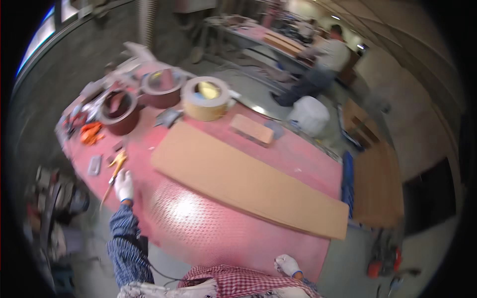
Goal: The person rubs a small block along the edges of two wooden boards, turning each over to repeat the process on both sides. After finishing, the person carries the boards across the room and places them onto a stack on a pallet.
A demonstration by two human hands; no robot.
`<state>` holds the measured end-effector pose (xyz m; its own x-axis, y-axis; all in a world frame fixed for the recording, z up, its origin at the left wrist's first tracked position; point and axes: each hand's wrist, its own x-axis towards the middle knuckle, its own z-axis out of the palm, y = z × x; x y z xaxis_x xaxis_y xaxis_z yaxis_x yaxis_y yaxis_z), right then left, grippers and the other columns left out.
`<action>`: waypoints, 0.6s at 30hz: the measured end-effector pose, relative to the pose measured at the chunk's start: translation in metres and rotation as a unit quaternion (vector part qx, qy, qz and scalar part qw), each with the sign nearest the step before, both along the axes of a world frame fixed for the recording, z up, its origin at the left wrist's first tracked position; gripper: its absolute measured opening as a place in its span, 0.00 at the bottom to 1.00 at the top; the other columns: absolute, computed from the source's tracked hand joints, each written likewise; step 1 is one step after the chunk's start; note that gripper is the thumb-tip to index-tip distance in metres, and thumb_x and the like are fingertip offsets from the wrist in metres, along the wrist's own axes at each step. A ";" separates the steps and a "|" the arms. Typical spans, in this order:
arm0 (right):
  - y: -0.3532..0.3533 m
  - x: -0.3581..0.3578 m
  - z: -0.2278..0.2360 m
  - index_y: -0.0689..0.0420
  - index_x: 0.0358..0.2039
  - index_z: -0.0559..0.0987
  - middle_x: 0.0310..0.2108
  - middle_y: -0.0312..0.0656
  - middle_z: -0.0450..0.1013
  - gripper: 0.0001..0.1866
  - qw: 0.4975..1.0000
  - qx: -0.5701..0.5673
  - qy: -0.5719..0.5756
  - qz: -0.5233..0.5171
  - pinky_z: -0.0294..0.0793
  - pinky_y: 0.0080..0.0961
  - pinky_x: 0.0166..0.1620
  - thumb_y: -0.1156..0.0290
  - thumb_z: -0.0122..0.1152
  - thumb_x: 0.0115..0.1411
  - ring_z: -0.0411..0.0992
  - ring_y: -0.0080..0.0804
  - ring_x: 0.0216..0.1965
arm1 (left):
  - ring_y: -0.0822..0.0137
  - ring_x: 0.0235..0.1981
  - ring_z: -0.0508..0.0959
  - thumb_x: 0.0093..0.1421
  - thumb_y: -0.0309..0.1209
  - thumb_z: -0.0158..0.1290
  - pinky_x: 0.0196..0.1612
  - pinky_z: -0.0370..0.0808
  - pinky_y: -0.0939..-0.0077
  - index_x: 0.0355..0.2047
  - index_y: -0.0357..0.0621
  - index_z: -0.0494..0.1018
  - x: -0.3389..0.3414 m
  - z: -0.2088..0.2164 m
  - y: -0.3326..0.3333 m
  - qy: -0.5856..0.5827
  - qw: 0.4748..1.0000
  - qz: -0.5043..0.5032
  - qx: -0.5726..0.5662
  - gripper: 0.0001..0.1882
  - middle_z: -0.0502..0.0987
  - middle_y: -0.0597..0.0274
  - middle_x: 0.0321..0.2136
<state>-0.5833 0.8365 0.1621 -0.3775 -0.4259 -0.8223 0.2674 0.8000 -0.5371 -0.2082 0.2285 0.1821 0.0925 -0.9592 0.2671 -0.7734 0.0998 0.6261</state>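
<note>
My left hand [124,186], in a white glove, reaches over the left edge of the pink table. Its fingers look stretched out, right beside the handle of a yellow air blow gun [118,160]; blur hides whether they touch it. A thin hose trails from the gun over the edge. In front of me a long tan board [248,181], slightly curved, lies slantwise across the table. My right hand [286,265], also gloved, is curled closed near the table's front edge, below the board, with nothing visible in it.
Large rolls of abrasive, one tan [205,112] and two brown, stand at the back left. Near them lie an orange cloth [91,133], a grey block [94,165] and a pinkish block [252,130]. Beyond are a white bucket [309,115], a person [330,57] and cardboard [376,184].
</note>
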 end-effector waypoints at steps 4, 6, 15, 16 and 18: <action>0.012 -0.005 0.033 0.60 0.32 0.76 0.23 0.37 0.73 0.14 0.992 0.045 0.115 0.018 0.72 0.26 0.29 0.62 0.51 0.61 0.70 0.24 0.23 | 0.59 0.45 0.75 0.66 0.39 0.45 0.51 0.68 0.70 0.49 0.34 0.70 -0.024 -0.007 -0.037 0.061 0.983 -0.171 0.026 0.21 0.77 0.49 0.44; 0.036 -0.021 0.031 0.59 0.32 0.76 0.23 0.37 0.73 0.15 0.989 0.047 0.132 -0.040 0.72 0.25 0.28 0.60 0.51 0.61 0.71 0.24 0.24 | 0.54 0.47 0.74 0.66 0.45 0.42 0.53 0.67 0.68 0.51 0.31 0.68 -0.029 -0.010 -0.071 0.031 0.981 -0.190 0.038 0.26 0.75 0.44 0.46; 0.130 -0.121 0.071 0.62 0.29 0.74 0.24 0.47 0.74 0.15 0.868 0.114 0.306 -0.374 0.74 0.33 0.31 0.62 0.50 0.59 0.75 0.37 0.25 | 0.65 0.30 0.71 0.61 0.50 0.48 0.39 0.69 0.68 0.35 0.31 0.74 -0.128 -0.023 -0.117 -0.011 0.956 -0.234 0.175 0.28 0.75 0.55 0.27; 0.127 -0.131 0.079 0.63 0.33 0.75 0.29 0.51 0.76 0.17 0.856 0.182 0.368 -0.316 0.75 0.36 0.36 0.59 0.51 0.59 0.77 0.43 0.30 | 0.63 0.25 0.70 0.61 0.53 0.47 0.34 0.67 0.65 0.29 0.30 0.73 -0.122 -0.028 -0.118 0.005 0.966 -0.226 0.125 0.31 0.73 0.53 0.20; 0.123 -0.155 0.081 0.63 0.37 0.75 0.34 0.53 0.76 0.19 0.832 0.203 0.413 -0.311 0.73 0.38 0.41 0.57 0.51 0.59 0.75 0.47 0.36 | 0.64 0.24 0.68 0.61 0.54 0.47 0.33 0.67 0.65 0.28 0.30 0.73 -0.114 -0.028 -0.121 -0.002 0.967 -0.221 0.127 0.31 0.72 0.54 0.19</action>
<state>-0.7382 0.9591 0.2435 -0.9278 0.3135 -0.2021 0.3726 0.8047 -0.4622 -0.3225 0.1070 0.1538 -0.3428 -0.9393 0.0165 -0.6924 0.2645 0.6713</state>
